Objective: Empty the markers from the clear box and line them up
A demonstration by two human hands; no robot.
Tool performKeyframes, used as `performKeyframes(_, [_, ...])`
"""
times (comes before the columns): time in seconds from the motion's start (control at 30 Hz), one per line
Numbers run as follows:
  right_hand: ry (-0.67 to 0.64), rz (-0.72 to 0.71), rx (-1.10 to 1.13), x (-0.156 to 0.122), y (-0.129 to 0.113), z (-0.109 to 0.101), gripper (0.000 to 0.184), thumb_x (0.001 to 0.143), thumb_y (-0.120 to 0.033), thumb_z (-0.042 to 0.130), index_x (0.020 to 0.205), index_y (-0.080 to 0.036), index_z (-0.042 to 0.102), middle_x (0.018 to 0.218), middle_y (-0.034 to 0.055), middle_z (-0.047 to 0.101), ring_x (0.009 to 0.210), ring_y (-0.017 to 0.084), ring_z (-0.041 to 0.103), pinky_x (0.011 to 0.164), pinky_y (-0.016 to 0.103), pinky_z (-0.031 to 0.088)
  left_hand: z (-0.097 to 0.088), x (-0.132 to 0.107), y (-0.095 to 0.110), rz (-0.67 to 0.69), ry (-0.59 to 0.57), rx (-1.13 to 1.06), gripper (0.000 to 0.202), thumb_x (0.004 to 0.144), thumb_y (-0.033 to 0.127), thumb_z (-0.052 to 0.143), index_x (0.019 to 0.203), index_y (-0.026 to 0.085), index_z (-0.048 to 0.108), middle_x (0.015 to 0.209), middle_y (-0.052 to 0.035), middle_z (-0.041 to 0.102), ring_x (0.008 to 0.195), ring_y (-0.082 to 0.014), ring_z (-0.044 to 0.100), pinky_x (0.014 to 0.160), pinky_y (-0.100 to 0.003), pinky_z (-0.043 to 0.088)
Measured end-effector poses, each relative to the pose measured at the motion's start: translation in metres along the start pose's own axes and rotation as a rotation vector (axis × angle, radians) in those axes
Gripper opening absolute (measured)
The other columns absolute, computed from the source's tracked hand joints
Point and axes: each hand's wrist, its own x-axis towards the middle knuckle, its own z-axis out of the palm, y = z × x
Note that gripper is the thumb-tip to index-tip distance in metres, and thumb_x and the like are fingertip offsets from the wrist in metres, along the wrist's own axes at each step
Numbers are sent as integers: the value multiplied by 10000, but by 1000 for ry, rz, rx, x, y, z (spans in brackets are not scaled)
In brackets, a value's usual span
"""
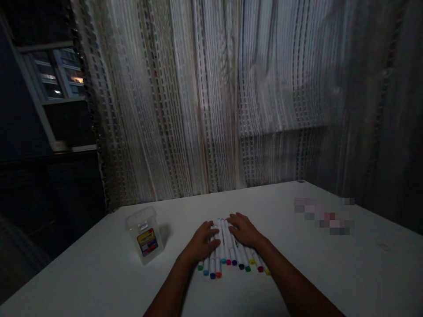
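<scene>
Several white markers (225, 251) with coloured caps lie side by side on a white table (330, 273), caps pointing towards me. My left hand (202, 241) lies palm down on the left part of the row, fingers stretched over the barrels. My right hand (243, 230) lies flat on the right part, fingers spread. Neither hand grips a marker; both only press on the row. A clear plastic container (145, 235) with a yellow and red label stands upright to the left of my left hand, apart from it.
A pale striped curtain (211, 97) hangs behind the table's far edge. A dark window (56, 79) shows at the far left. A blurred patch (325, 215) lies on the table at the right.
</scene>
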Motion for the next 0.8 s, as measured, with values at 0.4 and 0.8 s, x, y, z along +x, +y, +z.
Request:
performKeyframes(0.4, [-76, -43, 38, -4, -11, -5, 354, 808, -283, 445, 1117, -205, 599, 1311, 87, 447, 1259, 264, 294, 1030, 410, 206, -1, -1, 2, 28, -44, -33, 381, 739, 263, 666, 1111, 226, 596, 1333, -81, 412, 1277, -245, 261, 1061, -393, 215])
performKeyframes(0.8, [-58, -119, 79, -5, -13, -4, 300, 816, -332, 437, 920, -207, 689, 1240, 88, 512, 1216, 242, 354, 992, 367, 264, 1, -1, 0, 52, -14, -106, 283, 686, 254, 707, 962, 212, 663, 1281, -110, 463, 1258, -277, 293, 1042, -437, 234])
